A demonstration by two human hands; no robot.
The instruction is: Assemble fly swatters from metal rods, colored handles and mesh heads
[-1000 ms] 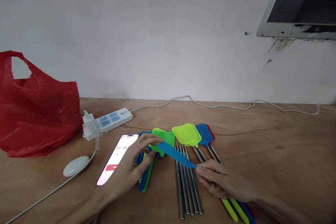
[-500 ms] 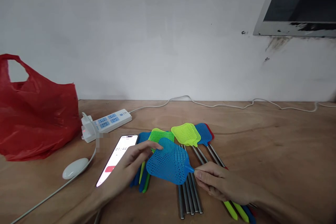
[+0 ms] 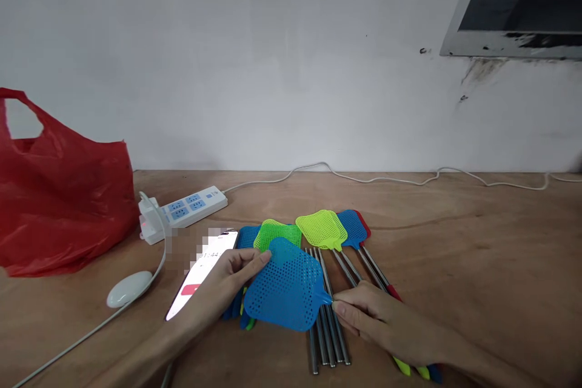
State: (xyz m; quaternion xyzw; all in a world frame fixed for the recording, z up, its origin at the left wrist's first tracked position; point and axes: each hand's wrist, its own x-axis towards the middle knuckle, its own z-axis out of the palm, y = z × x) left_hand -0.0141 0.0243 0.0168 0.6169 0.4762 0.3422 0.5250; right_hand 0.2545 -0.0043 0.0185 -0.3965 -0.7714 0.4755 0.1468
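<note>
Between my two hands is a blue fly swatter head [image 3: 286,288], a perforated plastic paddle tilted toward me. My left hand [image 3: 239,270] pinches its upper left edge, thumb on top and the other fingers curled. At the narrow neck, my right hand [image 3: 382,315] has thumb and fingertips closed around it; whatever lies beyond the neck is hidden in the hand. Underneath, several bare metal rods [image 3: 334,336] lie side by side. Behind are a green swatter head [image 3: 277,233], a yellow-green swatter [image 3: 322,229] and a blue swatter [image 3: 353,227] with metal shafts.
A phone [image 3: 207,270] showing a timer lies left of the swatters, partly behind my left forearm. Farther left are a white power strip [image 3: 191,209], a white mouse-shaped object [image 3: 130,289] and a red plastic bag [image 3: 63,200]. A thin cable [image 3: 377,180] runs along the wall.
The blue swatter head has shifted slightly left and toward me, turning a little. My left thumb now lies over its edge, while my right hand keeps its pinch on the neck.
</note>
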